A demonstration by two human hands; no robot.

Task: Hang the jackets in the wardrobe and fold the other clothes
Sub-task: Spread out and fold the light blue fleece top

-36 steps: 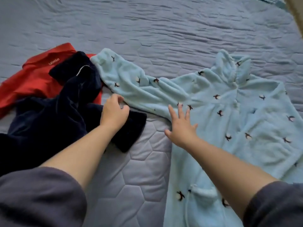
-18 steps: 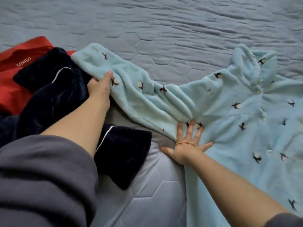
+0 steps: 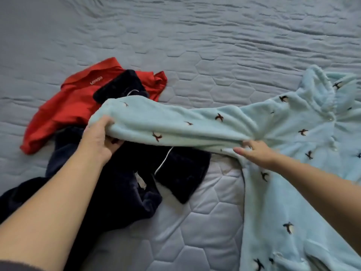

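Hands first: my left hand has its fingers curled round the cuff end of the long sleeve of the pale blue fleece top printed with small dark birds. It holds that end up off the bed. Half a second ago the same hand only lay against the sleeve where it rested flat, so the sleeve has been lifted and drawn across. My right hand was spread flat on the fleece by the armpit. Now it reaches in at the sleeve's root with thumb and fingers stretched out. The fingertips are lost under the drape, and I see nothing gripped. I read this as the start of folding the sleeve in over the body, with the right hand marking the crease, so the fold itself is not yet made. The blue top lies spread on the right of the grey quilted bed cover. Under the raised sleeve sits the dark navy velvety garment with white piping, rumpled and unfolded. Behind it lies the crumpled red shirt, whose white lettering reads "MINISO". No other writing is legible.
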